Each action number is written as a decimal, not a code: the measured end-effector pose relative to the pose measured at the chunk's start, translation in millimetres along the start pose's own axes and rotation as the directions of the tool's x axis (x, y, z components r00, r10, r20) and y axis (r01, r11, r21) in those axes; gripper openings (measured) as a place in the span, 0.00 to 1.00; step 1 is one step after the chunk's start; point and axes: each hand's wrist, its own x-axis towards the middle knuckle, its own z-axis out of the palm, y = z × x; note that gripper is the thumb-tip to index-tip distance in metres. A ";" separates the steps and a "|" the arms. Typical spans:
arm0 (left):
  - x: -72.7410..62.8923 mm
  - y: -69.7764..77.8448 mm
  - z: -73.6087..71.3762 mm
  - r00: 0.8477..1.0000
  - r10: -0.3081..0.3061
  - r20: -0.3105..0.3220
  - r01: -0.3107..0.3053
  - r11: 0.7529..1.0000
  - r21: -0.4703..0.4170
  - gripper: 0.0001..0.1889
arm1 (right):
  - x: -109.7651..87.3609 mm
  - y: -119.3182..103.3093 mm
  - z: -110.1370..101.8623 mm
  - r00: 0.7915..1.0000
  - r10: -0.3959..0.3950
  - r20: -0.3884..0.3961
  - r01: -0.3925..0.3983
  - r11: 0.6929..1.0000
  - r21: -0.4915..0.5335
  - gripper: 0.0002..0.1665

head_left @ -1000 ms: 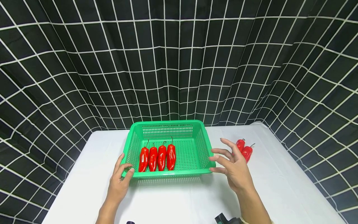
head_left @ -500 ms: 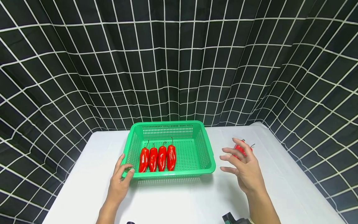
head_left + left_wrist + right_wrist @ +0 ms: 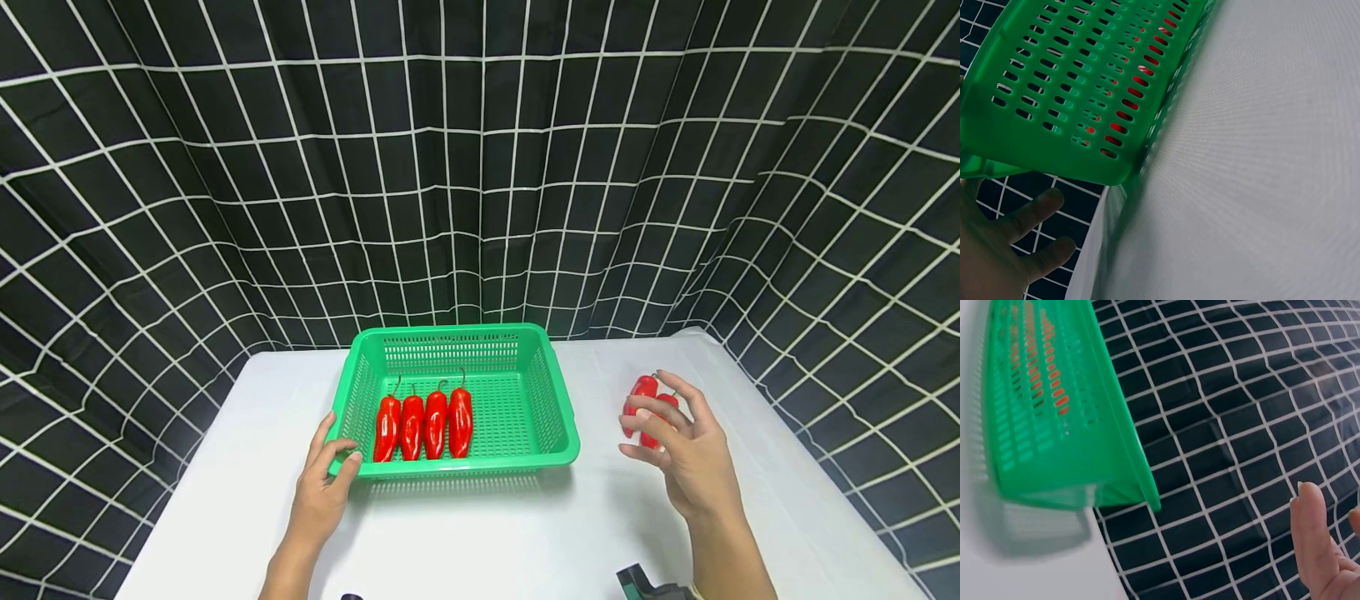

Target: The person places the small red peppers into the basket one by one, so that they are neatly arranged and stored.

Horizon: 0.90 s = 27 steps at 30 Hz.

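A green plastic basket (image 3: 487, 461) stands on the white table, with several red peppers (image 3: 435, 425) lying side by side in its left half, stems pointing away. My left hand (image 3: 318, 492) grips the basket's near left corner by the rim, thumb and index finger at the edge; in the left wrist view two fingers (image 3: 1044, 209) hang free beside the basket wall (image 3: 1054, 144). My right hand (image 3: 697, 462) hovers over two red peppers (image 3: 643, 387) on the table right of the basket, fingers spread and slightly bent, holding nothing. It partly hides these peppers.
The white table (image 3: 480, 542) runs back to a black curtain (image 3: 480, 208) with a white grid, which also rises on both sides. A dark device (image 3: 645, 583) sits at the right wrist.
My right hand has moved away from the basket's right rim, rightward to the two loose peppers. My left hand and the basket have stayed put.
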 end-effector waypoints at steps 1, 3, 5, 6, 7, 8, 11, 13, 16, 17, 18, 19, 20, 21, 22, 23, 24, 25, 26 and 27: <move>0.0 0.1 0.0 1.000 -0.001 -0.001 0.001 1.000 0.001 0.09 | 0.7 -0.4 -2.0 1.000 0.002 -0.011 -0.002 1.000 0.001 0.37; 0.0 0.1 0.0 1.000 -0.001 -0.002 0.001 1.000 0.002 0.09 | 1.9 -1.2 -6.1 0.999 0.007 -0.037 -0.007 1.000 0.004 0.38; -0.1 0.0 -0.2 1.000 0.000 -0.002 0.000 1.000 0.001 0.09 | 3.7 -2.0 -10.3 0.998 0.008 -0.064 -0.008 1.000 0.000 0.39; 0.0 -0.1 -0.3 1.000 0.000 0.000 0.000 1.000 0.000 0.09 | 4.8 -2.1 -12.3 0.997 0.009 -0.076 -0.010 1.000 -0.002 0.39; 0.0 -0.2 -0.4 1.000 0.001 0.000 -0.001 1.000 -0.002 0.09 | 6.0 -2.1 -14.2 0.996 0.008 -0.084 -0.009 1.000 -0.004 0.40; 0.0 -0.4 -0.5 1.000 0.001 0.001 -0.001 1.000 -0.003 0.09 | 7.2 -2.0 -16.1 0.996 0.005 -0.090 -0.006 1.000 -0.009 0.40; 0.0 -1.1 -0.7 1.000 -0.002 0.004 0.002 1.000 -0.002 0.09 | 11.2 -1.2 -21.4 0.994 0.001 -0.106 -0.003 1.000 -0.020 0.41; 0.0 -1.3 -0.6 1.000 -0.004 0.005 0.004 1.000 -0.001 0.09 | 14.3 -0.7 -24.4 0.992 0.002 -0.127 -0.007 0.999 -0.042 0.41; -0.3 -1.6 -0.2 1.000 -0.007 0.004 0.007 1.000 0.002 0.09 | 20.8 0.2 -30.5 0.985 0.013 -0.172 -0.028 0.996 -0.084 0.44; -0.4 -1.5 0.0 1.000 -0.008 0.004 0.008 1.000 0.003 0.10 | 23.3 0.5 -32.8 0.982 0.020 -0.188 -0.039 0.995 -0.095 0.44; -0.7 -1.2 0.0 1.000 -0.009 0.003 0.009 1.000 0.003 0.09 | 26.1 0.9 -35.7 0.980 0.027 -0.199 -0.049 0.994 -0.102 0.45; -0.9 -1.0 0.0 1.000 -0.009 0.002 0.009 1.000 0.004 0.09 | 28.8 1.4 -38.9 0.978 0.033 -0.208 -0.057 0.992 -0.111 0.46; -1.2 -0.7 0.0 1.000 -0.010 0.002 0.010 1.000 0.003 0.10 | 31.4 1.9 -42.4 0.976 0.039 -0.215 -0.065 0.991 -0.114 0.46; -1.2 -0.5 0.2 1.000 -0.010 0.004 0.010 1.000 0.000 0.09 | 33.9 2.7 -45.7 0.973 0.045 -0.225 -0.074 0.990 -0.120 0.47; -1.2 -0.3 0.3 1.000 -0.010 0.005 0.010 1.000 -0.001 0.09 | 36.4 3.1 -48.9 0.971 0.049 -0.233 -0.080 0.989 -0.125 0.48; -1.2 -0.3 0.4 1.000 -0.011 0.006 0.011 1.000 -0.002 0.09 | 38.7 3.6 -52.0 0.969 0.053 -0.241 -0.086 0.988 -0.130 0.48; -1.1 -0.3 0.5 1.000 -0.010 0.006 0.010 1.000 -0.004 0.09 | 40.9 4.2 -54.9 0.967 0.057 -0.249 -0.094 0.986 -0.138 0.49; -1.0 -0.6 0.6 1.000 -0.008 0.006 0.008 1.000 -0.005 0.09 | 42.9 4.6 -57.5 0.965 0.058 -0.258 -0.098 0.984 -0.146 0.49; -0.9 -0.9 0.6 1.000 -0.006 0.007 0.006 1.000 -0.007 0.09 | 45.0 5.2 -60.0 0.962 0.061 -0.266 -0.104 0.983 -0.151 0.49; -0.8 -1.1 0.6 1.000 -0.004 0.007 0.004 1.000 -0.008 0.09 | 47.0 5.8 -62.3 0.960 0.062 -0.272 -0.108 0.982 -0.155 0.49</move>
